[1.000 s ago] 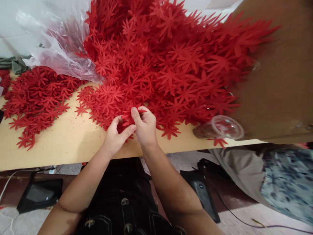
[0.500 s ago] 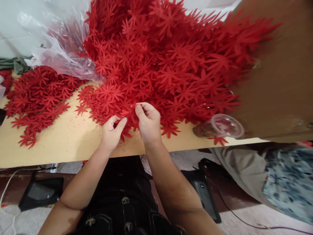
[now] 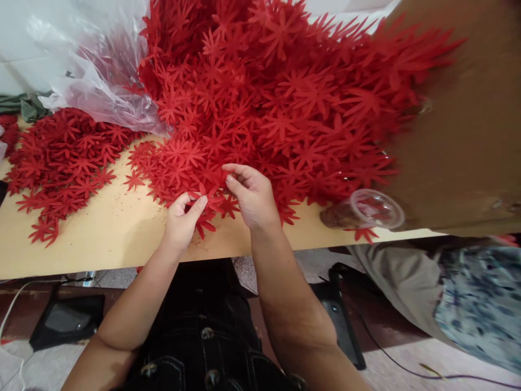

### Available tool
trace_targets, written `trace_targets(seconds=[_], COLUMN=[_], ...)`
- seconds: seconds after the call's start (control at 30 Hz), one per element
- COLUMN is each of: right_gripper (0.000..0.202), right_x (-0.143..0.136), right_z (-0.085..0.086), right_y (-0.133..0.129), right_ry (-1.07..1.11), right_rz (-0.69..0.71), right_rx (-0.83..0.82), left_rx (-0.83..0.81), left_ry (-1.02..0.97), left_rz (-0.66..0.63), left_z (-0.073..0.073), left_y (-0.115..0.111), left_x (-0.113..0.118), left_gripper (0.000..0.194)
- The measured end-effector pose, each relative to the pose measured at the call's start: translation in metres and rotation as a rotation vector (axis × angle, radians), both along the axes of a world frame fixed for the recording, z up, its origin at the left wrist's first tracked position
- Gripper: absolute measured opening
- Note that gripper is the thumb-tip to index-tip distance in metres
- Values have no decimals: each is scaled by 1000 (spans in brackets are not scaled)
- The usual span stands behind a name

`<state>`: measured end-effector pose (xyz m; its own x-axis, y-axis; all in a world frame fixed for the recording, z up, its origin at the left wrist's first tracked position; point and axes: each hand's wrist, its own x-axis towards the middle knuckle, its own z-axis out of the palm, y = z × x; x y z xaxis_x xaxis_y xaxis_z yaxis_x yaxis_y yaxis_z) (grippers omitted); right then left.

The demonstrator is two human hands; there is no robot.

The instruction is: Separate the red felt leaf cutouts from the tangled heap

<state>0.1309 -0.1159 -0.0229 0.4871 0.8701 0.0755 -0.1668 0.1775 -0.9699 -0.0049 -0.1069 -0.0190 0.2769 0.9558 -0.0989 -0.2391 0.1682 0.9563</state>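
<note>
Between thumb and fingers, my left hand (image 3: 184, 218) pinches a red fabric petal piece (image 3: 209, 202) shaped like a many-pointed flower. My right hand (image 3: 253, 195) is just to its right, over the front of a large heap of red petal pieces (image 3: 280, 127). Its thumb and index finger are nearly together. Whatever may be between them is too small to make out against the red. More pieces lie directly beneath both hands.
A smaller red pile (image 3: 67, 163) lies left on the table (image 3: 134, 228), beside a clear plastic bag (image 3: 101, 103). A clear plastic cup (image 3: 376, 209) lies tipped at the right front edge, against a cardboard box (image 3: 459, 130). Another person's patterned clothing (image 3: 480, 304) shows at lower right.
My right hand has shifted a little right, away from the left hand. My left hand has moved slightly left, and the red petal piece in it now shows more fully.
</note>
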Motion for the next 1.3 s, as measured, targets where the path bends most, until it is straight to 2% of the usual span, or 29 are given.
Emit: trace_targets(seconds=[0.1, 0.27, 0.47, 0.63, 0.83, 1.0, 1.17, 1.3], right_gripper=[19, 28, 26, 30, 38, 41, 36, 31], right_x=[-1, -2, -5, -9, -26, -26, -18, -15], right_z=[0, 0, -2, -2, 6, 5, 2, 0], right_y=[-1, 0, 0, -4, -11, -15, -16, -15], right_ry=[21, 30, 42, 86, 2, 187, 324, 385], right_rz=[-5, -76, -147, -10, 55, 244, 299, 299], right_rx=[-13, -35, -31, -62, 11, -36, -81, -77], left_rx=[-54, -107, -69, 2, 22, -19, -12, -19], left_ry=[-28, -61, -34, -3, -22, -29, 5, -45], left_rz=[18, 23, -4, -13, 24, -19, -75, -25], left_z=[4, 7, 6, 0, -1, 0, -3, 0], left_y=[-1, -2, -3, -3, -2, -1, -2, -2], left_x=[-1, -2, -2, 0, 4, 0, -4, -5], left_gripper=[23, 28, 25, 22, 18, 20, 23, 24])
